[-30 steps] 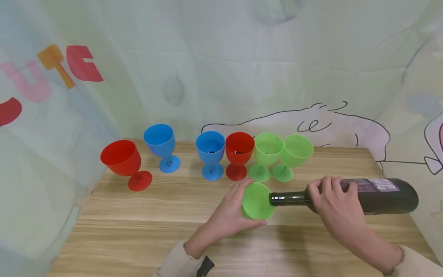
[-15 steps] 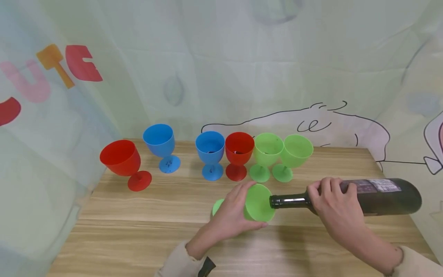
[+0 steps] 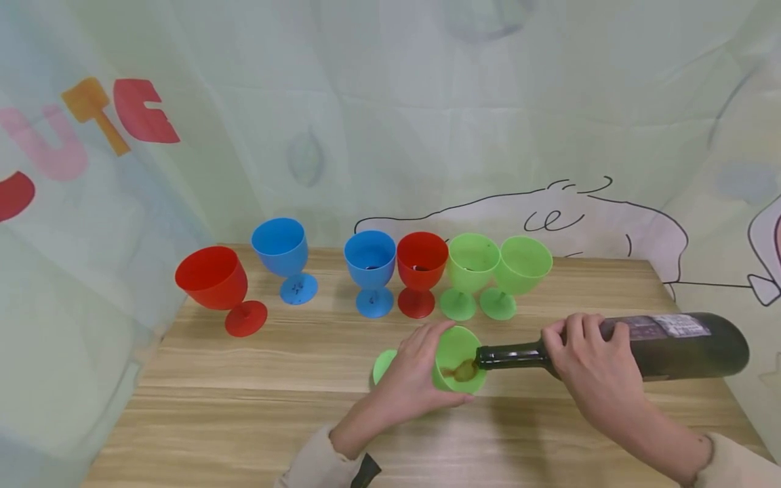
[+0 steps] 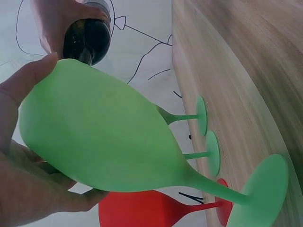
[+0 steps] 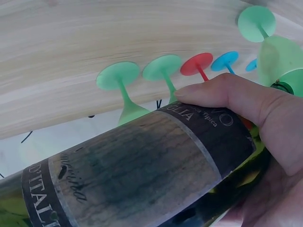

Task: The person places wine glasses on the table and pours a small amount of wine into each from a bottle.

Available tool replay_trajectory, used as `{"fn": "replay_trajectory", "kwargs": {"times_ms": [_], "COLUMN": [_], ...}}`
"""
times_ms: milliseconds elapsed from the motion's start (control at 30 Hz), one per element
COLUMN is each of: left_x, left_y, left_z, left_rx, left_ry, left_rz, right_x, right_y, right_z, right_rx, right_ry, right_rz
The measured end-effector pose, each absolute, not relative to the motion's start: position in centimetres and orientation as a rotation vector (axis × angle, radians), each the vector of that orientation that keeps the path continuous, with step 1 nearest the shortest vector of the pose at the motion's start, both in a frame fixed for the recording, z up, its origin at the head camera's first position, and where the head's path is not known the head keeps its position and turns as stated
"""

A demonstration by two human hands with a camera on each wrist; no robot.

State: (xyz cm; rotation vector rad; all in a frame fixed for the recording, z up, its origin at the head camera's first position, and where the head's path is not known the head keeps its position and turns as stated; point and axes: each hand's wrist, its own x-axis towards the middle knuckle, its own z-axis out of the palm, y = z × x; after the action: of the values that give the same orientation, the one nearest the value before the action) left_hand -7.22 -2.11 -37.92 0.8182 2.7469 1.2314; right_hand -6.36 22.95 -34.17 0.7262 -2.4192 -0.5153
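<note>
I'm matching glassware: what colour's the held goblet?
Light green; the goblet shows best in the left wrist view.

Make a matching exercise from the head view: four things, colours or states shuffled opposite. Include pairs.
Things:
1. Bottle
2. Left hand
3. Leftmost cup
4. Second cup from left

Colours or states:
A. Blue
B. Tipped, gripped by the right hand
C. Red
D. Holding a tilted green cup

Pairs: 1-B, 2-D, 3-C, 4-A
</note>
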Motion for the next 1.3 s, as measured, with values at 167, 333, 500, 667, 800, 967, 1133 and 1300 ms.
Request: {"fn": "replay_trajectory", "kwargs": {"times_ms": [167, 333, 500, 667, 800, 967, 1133, 1300], "left_x": [-7.2, -7.2, -7.1, -7.0, -7.0, -7.0, -7.1, -7.2], "left_y": [-2.1, -2.1, -2.1, -2.2, -2.3, -2.3, -2.4, -2.4], "left_z": [-38.0, -38.0, -38.0, -37.9, -38.0, -38.2, -38.3, -38.5], "left_rx": [0.816, 0.812, 0.806, 0.798, 0.786, 0.766, 0.751, 0.749], "left_ry": [2.746, 2.739, 2.737, 2.736, 2.730, 2.702, 2.664, 2.622], "left_rz": [1.246, 1.273, 1.288, 1.307, 1.325, 1.364, 1.428, 1.497], "right_x": [-6.4, -6.4, -6.4, -6.4, -6.5, -6.5, -6.6, -6.6], "right_y": [22.9, 22.9, 22.8, 22.6, 22.5, 22.5, 22.5, 22.4], "right_z": [-34.1, -33.9, -33.7, -33.5, -33.4, -33.1, -32.9, -32.7], "right_rx": [0.725, 0.721, 0.722, 0.720, 0.724, 0.732, 0.731, 0.729], "right_ry": [-2.398, -2.407, -2.404, -2.392, -2.391, -2.391, -2.390, -2.394], "right_rz": [-0.520, -0.527, -0.527, -0.515, -0.514, -0.528, -0.536, -0.539]}}
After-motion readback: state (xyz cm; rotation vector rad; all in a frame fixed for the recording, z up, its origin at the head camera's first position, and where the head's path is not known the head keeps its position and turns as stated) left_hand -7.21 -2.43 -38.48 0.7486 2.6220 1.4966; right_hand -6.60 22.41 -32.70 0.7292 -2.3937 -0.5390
